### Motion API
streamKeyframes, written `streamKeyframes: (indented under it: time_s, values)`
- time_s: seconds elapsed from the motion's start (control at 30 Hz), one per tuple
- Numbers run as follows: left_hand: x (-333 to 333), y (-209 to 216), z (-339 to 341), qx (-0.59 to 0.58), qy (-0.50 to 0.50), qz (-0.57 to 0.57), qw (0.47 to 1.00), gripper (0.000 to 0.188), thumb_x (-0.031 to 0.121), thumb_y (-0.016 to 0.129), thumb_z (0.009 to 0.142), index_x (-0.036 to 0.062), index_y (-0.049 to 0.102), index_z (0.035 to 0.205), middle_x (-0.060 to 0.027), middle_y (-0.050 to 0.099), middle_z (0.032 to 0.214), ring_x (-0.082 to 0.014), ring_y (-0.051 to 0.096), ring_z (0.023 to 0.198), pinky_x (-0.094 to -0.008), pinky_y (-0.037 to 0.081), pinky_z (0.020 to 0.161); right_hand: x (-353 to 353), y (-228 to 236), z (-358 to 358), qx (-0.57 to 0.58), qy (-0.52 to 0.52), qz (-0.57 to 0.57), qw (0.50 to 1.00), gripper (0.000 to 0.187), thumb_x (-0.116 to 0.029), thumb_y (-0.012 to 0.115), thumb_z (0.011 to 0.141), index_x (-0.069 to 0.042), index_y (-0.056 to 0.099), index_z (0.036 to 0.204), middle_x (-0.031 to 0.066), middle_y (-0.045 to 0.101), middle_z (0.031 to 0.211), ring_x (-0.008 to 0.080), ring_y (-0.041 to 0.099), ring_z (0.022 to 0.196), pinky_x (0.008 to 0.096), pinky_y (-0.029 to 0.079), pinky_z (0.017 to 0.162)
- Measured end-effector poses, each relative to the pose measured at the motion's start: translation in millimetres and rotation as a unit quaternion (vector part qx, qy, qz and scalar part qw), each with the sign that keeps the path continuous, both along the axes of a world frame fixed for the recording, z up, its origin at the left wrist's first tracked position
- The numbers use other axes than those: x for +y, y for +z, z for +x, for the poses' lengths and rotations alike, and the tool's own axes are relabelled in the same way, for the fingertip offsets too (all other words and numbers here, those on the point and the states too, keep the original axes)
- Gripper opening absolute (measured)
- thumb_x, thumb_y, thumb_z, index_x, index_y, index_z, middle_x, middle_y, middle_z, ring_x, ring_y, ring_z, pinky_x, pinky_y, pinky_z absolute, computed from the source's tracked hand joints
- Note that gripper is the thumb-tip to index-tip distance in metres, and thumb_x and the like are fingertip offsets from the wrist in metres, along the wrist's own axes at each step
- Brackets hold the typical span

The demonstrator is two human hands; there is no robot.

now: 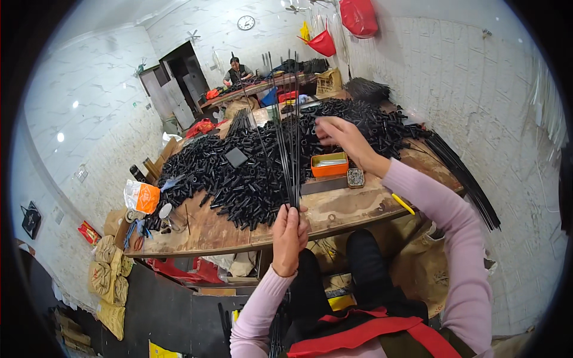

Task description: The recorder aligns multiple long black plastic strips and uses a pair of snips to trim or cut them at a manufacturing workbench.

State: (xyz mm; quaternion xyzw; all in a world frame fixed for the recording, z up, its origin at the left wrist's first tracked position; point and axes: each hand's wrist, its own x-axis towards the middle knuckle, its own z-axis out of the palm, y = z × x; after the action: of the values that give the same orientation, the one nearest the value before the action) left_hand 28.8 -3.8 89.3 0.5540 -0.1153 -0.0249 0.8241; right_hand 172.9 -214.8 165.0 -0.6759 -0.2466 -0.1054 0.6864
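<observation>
**Rods Held by Their Near Ends, Second Hand Off to the Right**

A loose bundle of thin black rods (289,161) ran up and away from the worker at the near edge of a wooden table (328,210), its long axis near to far and its far ends fanned slightly apart. The left hand (288,235) was clamped around the near ends, making it the closer of the two. The right hand (346,140) stood apart, farther out and just right of the rods, its fingers bent; whether they pinched anything could not be told. Beyond and left of the grip spread a heap of short black tubes (203,167). An orange box (329,171) sat to the rods' right, on the near side of the right hand.
</observation>
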Motion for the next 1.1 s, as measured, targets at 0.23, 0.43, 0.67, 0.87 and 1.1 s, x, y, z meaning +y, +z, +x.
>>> streamKeyframes:
  time_s: [0.23, 0.43, 0.67, 0.87, 1.1]
  values:
    - [20, -31, -40, 0.037, 0.012, 0.062, 0.997, 0.026, 0.028, 0.042, 0.106, 0.0058, 0.054, 0.110, 0.0023, 0.044, 0.064, -0.0045, 0.031, 0.043, -0.0194, 0.021, 0.039, 71, 5, -9, 0.102, 0.219, 0.071, 0.968, 0.040, -0.029, 0.059, 0.098, 0.003, 0.056, 0.123, 0.0157, 0.069, 0.113, 0.0203, 0.067, 0.100, 0.0324, 0.051, 0.091]
    - [26, -43, -51, 0.063, 0.052, -0.023, 0.996, 0.029, 0.031, 0.044, 0.106, 0.0049, 0.055, 0.111, 0.0011, 0.046, 0.063, -0.0052, 0.031, 0.042, -0.0202, 0.021, 0.039, 85, -7, -31, 0.228, 0.323, 0.075, 0.915, 0.031, -0.019, 0.056, 0.100, 0.004, 0.057, 0.121, 0.0165, 0.067, 0.114, 0.0257, 0.068, 0.103, 0.0343, 0.055, 0.089]
    - [15, -45, -48, 0.049, 0.081, -0.017, 0.995, 0.023, 0.026, 0.044, 0.106, 0.0066, 0.056, 0.112, 0.0004, 0.048, 0.064, -0.0049, 0.031, 0.041, -0.0201, 0.021, 0.039, 79, -11, 5, 0.208, 0.215, 0.116, 0.947, 0.024, -0.019, 0.058, 0.099, -0.001, 0.059, 0.116, 0.0091, 0.068, 0.108, 0.0184, 0.068, 0.094, 0.0307, 0.054, 0.083]
    - [19, -57, -42, 0.006, 0.136, 0.020, 0.991, 0.024, 0.026, 0.044, 0.106, 0.0048, 0.054, 0.103, -0.0033, 0.058, 0.072, -0.0067, 0.040, 0.044, -0.0204, 0.025, 0.039, 63, 2, -15, 0.176, 0.129, 0.016, 0.976, 0.028, -0.023, 0.061, 0.097, -0.001, 0.065, 0.113, 0.0073, 0.071, 0.101, 0.0133, 0.068, 0.088, 0.0246, 0.051, 0.075]
    - [-4, -55, -29, 0.006, 0.156, -0.017, 0.988, 0.015, 0.022, 0.045, 0.105, 0.0075, 0.049, 0.108, -0.0057, 0.059, 0.074, -0.0070, 0.040, 0.043, -0.0204, 0.026, 0.038, 38, -11, 4, 0.065, 0.036, -0.076, 0.994, 0.032, -0.033, 0.062, 0.096, -0.004, 0.071, 0.106, 0.0031, 0.072, 0.093, 0.0063, 0.062, 0.078, 0.0217, 0.047, 0.065]
